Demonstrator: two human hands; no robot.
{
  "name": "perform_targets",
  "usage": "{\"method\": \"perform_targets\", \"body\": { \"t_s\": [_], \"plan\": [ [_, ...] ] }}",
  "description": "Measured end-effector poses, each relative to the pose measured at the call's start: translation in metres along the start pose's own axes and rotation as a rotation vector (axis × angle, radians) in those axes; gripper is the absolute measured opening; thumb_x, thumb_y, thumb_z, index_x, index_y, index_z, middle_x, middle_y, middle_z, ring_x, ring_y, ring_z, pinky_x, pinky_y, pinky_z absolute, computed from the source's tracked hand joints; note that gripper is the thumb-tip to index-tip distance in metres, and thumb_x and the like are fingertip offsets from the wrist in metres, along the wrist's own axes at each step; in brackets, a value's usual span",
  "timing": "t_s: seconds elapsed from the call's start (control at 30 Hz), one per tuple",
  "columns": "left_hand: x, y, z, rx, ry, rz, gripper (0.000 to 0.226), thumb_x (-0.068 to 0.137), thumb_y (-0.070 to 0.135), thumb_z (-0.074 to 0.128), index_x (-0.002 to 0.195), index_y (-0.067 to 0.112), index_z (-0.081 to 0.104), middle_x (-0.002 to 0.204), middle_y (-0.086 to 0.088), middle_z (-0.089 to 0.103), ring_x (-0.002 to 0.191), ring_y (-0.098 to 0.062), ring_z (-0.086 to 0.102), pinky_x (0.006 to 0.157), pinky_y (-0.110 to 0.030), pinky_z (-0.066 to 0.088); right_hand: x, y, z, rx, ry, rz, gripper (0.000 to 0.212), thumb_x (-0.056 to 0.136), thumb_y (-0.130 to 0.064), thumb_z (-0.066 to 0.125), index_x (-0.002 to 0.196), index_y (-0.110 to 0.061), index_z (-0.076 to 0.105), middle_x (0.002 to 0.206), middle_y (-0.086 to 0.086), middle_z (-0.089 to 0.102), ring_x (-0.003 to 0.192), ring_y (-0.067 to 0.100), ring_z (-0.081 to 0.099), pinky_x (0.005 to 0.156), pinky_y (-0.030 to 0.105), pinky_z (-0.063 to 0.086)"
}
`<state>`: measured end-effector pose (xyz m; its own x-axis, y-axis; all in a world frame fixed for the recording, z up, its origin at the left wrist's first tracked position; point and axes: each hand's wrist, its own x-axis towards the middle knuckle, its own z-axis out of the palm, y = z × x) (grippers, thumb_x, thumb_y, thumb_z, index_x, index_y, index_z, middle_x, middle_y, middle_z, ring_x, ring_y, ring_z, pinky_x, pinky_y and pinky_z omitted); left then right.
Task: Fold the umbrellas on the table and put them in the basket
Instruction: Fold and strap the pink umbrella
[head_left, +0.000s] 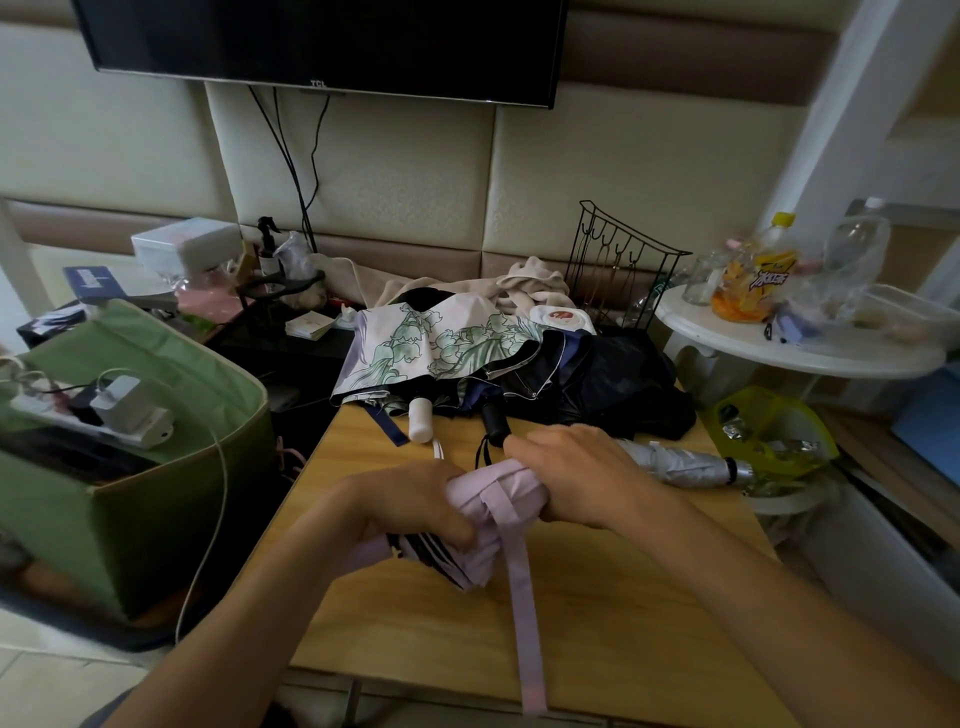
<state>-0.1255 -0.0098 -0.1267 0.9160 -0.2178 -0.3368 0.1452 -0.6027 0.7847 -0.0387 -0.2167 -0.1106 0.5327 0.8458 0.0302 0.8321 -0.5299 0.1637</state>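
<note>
The fingers of the left hand (415, 506) are curled tight round the ribbed end of the pink umbrella (488, 525), apparently to stop the pleats springing loose. Those of the right hand (576, 470) are clamped on its other end, bunching the cloth so the strap (522, 597), hanging loose toward the near edge of the worktop (623, 623), can likely be wound round. Behind this umbrella lie a floral umbrella (436, 343) and a dark umbrella (587, 384), both unfolded; right of it, a rolled silver umbrella (680, 462). The green basket (171, 499) stands left of it.

Matt lilac cloth umbrella (501, 506); smooth wood table (613, 613)
</note>
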Motion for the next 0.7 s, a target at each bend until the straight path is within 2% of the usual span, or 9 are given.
{"method": "perform_targets", "body": {
  "t_s": [0.07,0.13,0.23,0.3,0.37,0.5,0.57,0.63,0.7],
  "plan": [
    [0.0,-0.001,0.001,0.033,-0.03,0.007,0.023,0.076,0.018,0.079,0.098,0.019,0.07,0.086,0.0,0.074,0.075,-0.013,0.069,0.066,-0.029,0.053,-0.003,-0.001,0.0,0.005,-0.02,0.023,0.038,0.082,-0.028,0.074,0.113,-0.028,0.052,0.103,-0.005,0.061,0.099,0.021,0.059,0.074,0.032,0.033],
    [0.002,-0.003,0.003,0.099,0.003,0.029,0.031,0.076,0.032,0.077,0.104,0.022,0.067,0.093,-0.002,0.073,0.079,-0.013,0.067,0.07,-0.032,0.053,-0.004,-0.002,-0.002,0.016,-0.06,0.053,0.032,0.082,-0.03,0.075,0.108,-0.03,0.057,0.103,-0.006,0.063,0.099,0.02,0.059,0.074,0.032,0.031],
    [0.002,-0.006,0.012,0.251,0.21,0.082,0.036,0.073,0.067,0.064,0.09,0.036,0.057,0.085,0.01,0.064,0.074,-0.01,0.059,0.065,-0.03,0.045,-0.001,-0.003,-0.007,0.042,-0.124,0.108,0.036,0.082,-0.032,0.075,0.114,-0.035,0.062,0.105,-0.006,0.064,0.103,0.021,0.059,0.077,0.034,0.034],
    [0.004,-0.01,0.023,0.465,0.335,0.069,0.047,0.068,0.079,0.057,0.09,0.037,0.051,0.085,0.013,0.061,0.077,-0.012,0.058,0.067,-0.032,0.043,0.002,-0.002,-0.009,0.051,-0.166,0.111,0.04,0.08,-0.032,0.076,0.117,-0.037,0.063,0.106,-0.006,0.065,0.104,0.021,0.059,0.077,0.035,0.037],
    [0.007,-0.011,0.032,0.654,0.378,0.029,0.057,0.069,0.074,0.068,0.103,0.031,0.053,0.093,0.009,0.063,0.085,-0.018,0.061,0.07,-0.033,0.045,0.004,0.0,-0.009,0.056,-0.203,0.096,0.036,0.078,-0.032,0.077,0.11,-0.035,0.063,0.105,-0.007,0.066,0.103,0.02,0.058,0.074,0.034,0.039],
    [0.01,-0.007,0.027,0.692,0.373,0.0,0.048,0.077,0.049,0.077,0.109,0.021,0.057,0.093,0.005,0.058,0.086,-0.02,0.055,0.069,-0.031,0.041,0.008,0.005,0.006,0.145,-0.241,0.129,0.036,0.074,-0.033,0.082,0.096,-0.035,0.053,0.095,-0.01,0.059,0.093,0.019,0.058,0.06,0.029,0.036],
    [0.013,-0.007,0.026,0.713,0.384,0.008,0.046,0.079,0.046,0.077,0.113,0.021,0.058,0.099,0.002,0.062,0.089,-0.019,0.056,0.071,-0.03,0.041,0.009,0.005,0.007,0.22,-0.326,0.147,0.048,0.073,-0.038,0.086,0.105,-0.037,0.051,0.103,-0.011,0.054,0.099,0.019,0.056,0.067,0.03,0.044],
    [0.015,-0.01,0.029,0.78,0.398,0.017,0.047,0.082,0.045,0.076,0.118,0.023,0.057,0.107,0.001,0.064,0.096,-0.021,0.06,0.075,-0.03,0.043,0.009,0.005,-0.004,0.312,-0.478,0.156,0.071,0.069,-0.048,0.091,0.125,-0.035,0.048,0.119,-0.009,0.051,0.114,0.019,0.051,0.086,0.034,0.05],
    [0.017,-0.013,0.031,0.859,0.431,0.039,0.045,0.086,0.047,0.071,0.121,0.026,0.054,0.11,0.0,0.065,0.099,-0.024,0.062,0.076,-0.032,0.045,0.011,0.007,-0.016,0.327,-0.559,0.137,0.096,0.066,-0.06,0.089,0.144,-0.036,0.038,0.142,-0.007,0.046,0.129,0.021,0.045,0.108,0.044,0.041]
  ]
}}
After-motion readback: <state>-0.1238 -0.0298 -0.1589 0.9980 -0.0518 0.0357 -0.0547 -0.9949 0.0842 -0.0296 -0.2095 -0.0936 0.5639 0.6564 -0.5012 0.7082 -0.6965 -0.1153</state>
